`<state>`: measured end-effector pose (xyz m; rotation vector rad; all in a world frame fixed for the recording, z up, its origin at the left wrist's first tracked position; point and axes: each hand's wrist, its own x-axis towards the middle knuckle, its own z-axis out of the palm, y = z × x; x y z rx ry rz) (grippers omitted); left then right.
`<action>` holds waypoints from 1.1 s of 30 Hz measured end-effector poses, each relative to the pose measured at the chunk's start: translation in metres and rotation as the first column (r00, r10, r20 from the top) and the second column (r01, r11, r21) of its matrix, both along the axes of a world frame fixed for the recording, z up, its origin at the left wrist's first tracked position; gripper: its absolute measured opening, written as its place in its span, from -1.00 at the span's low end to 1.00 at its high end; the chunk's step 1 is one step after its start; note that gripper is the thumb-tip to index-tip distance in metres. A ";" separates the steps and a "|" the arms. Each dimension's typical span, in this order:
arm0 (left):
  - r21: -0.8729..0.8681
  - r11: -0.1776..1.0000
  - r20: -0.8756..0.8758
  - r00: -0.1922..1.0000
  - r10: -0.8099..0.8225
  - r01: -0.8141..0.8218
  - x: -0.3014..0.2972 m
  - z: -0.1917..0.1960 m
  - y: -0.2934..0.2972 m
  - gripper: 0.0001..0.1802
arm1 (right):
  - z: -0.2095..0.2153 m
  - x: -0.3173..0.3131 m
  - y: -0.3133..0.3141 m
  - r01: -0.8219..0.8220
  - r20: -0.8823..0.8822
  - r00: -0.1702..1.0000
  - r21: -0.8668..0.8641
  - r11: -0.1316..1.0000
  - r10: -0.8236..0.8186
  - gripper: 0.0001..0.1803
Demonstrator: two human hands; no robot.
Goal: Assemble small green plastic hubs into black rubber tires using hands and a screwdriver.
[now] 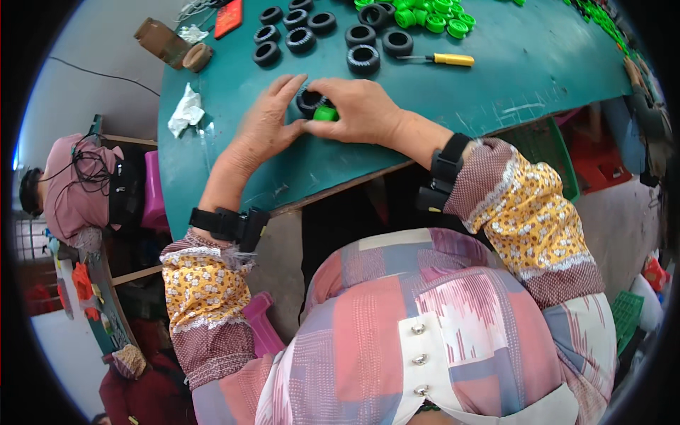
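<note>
Over the green tabletop, my two hands meet around a small black toy tire (306,104) and a bright green plastic wheel hub (325,114). My left hand (268,120) curves round the tire's left side, fingers above and thumb below. From the right, my right hand (363,110) pinches the green hub against the tire's lower right, index finger on top and thumb beneath. The hub sits at the tire's opening; how far it is inside is hidden by my fingers.
Several loose black tires (300,40) lie beyond my hands, with a heap of green hubs (432,15) behind. A yellow-handled screwdriver (453,60) lies to the right. Crumpled white tissue (186,110), a brown jar (161,41) and a red-orange card (228,18) are at the left. Another person (78,184) sits at left.
</note>
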<state>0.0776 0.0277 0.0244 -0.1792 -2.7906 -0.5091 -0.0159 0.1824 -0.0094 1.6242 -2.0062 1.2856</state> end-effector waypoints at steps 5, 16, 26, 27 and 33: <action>-0.103 0.992 0.134 0.989 -0.057 0.071 -0.012 0.006 -0.002 -0.41 | -0.007 0.000 -0.008 -0.019 -0.034 0.999 0.124 0.992 0.023 -0.68; 0.006 0.994 0.213 0.971 -0.111 0.112 -0.025 0.008 0.006 -0.54 | -0.010 -0.008 0.001 0.008 0.162 0.987 0.024 1.000 -0.012 -0.69; 0.944 0.305 -0.095 0.989 -0.114 0.126 -0.065 0.051 0.000 -0.60 | 0.075 -0.076 -0.019 0.080 0.463 0.882 -0.325 0.942 0.085 -0.67; 0.947 0.282 -0.129 0.985 -0.115 0.157 -0.073 0.052 0.004 -0.59 | 0.091 -0.077 -0.017 -0.016 0.625 0.751 -0.304 0.953 0.212 -0.75; 0.977 -0.098 -0.191 0.981 -0.023 0.188 -0.087 0.016 0.013 -0.66 | 0.063 -0.073 -0.035 0.181 0.148 0.979 -0.314 0.932 -0.140 -0.72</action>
